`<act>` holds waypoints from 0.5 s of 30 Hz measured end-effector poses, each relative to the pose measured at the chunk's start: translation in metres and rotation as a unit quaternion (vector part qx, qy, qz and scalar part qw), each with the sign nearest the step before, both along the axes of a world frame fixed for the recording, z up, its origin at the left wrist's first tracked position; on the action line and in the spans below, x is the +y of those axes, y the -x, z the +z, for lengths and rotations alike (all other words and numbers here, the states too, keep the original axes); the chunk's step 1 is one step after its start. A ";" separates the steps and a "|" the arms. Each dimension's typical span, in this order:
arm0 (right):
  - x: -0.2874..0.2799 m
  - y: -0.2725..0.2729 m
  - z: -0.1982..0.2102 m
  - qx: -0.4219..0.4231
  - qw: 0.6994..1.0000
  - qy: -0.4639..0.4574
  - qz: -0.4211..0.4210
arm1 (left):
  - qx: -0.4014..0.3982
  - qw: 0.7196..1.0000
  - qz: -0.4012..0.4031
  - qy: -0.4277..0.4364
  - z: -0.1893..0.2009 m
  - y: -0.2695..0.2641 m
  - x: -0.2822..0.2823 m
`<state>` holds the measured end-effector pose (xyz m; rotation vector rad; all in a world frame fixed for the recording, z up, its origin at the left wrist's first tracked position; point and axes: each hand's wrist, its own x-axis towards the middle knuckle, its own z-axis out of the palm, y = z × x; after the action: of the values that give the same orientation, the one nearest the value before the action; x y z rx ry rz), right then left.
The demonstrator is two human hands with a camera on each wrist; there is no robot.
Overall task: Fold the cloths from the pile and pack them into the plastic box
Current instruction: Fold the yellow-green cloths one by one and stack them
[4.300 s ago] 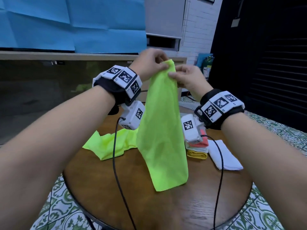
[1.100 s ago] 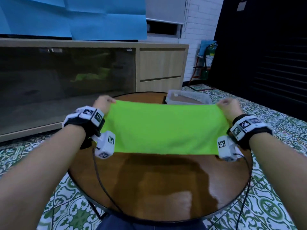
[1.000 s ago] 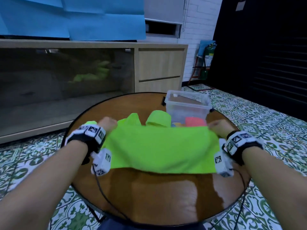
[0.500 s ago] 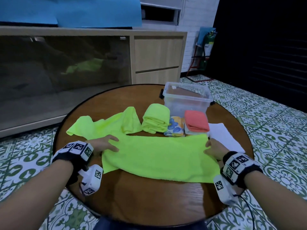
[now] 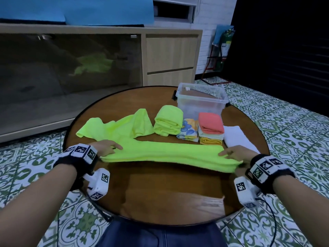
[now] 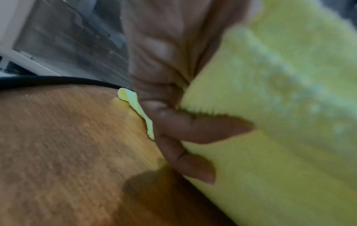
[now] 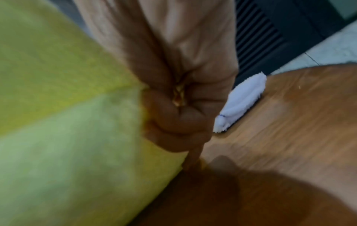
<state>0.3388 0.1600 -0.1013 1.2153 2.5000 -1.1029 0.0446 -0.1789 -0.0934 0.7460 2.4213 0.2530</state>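
1. holding a long lime-green cloth by its two short ends, you have it stretched across the middle of the frame over the round wooden table; it looks already doubled lengthwise, with layered edges showing along the near side.
2. your left hand grips the left end: in the left wrist view the fingers curl over the fabric and pinch it against the palm.
3. your right hand grips the right end; the right wrist view shows it closed tight on a bunch of cloth, near a white cloth lying on the table.
4. the fabric reads as light, soft and limp. it sags slightly between your hands and will not hold a crease by itself, so take it at the corners and keep all layers pinched together, or the lower layer may slip out.
5. next fold, as a judgement: bring one end over to the other, then press it flat.
6. the clear plastic box sits in the upper right part of the table, seemingly with no cloths inside; folded stacks wait just in front of it, and a loose green cloth lies upper left.
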 end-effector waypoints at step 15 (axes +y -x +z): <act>-0.021 -0.011 0.007 -0.150 0.985 -0.019 0.088 | -0.079 0.995 0.029 0.057 -0.009 -0.010 -0.016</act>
<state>0.3497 0.1393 -0.0941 1.0560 2.3525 -0.7692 0.0544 -0.1945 -0.1019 0.5822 2.2885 0.1866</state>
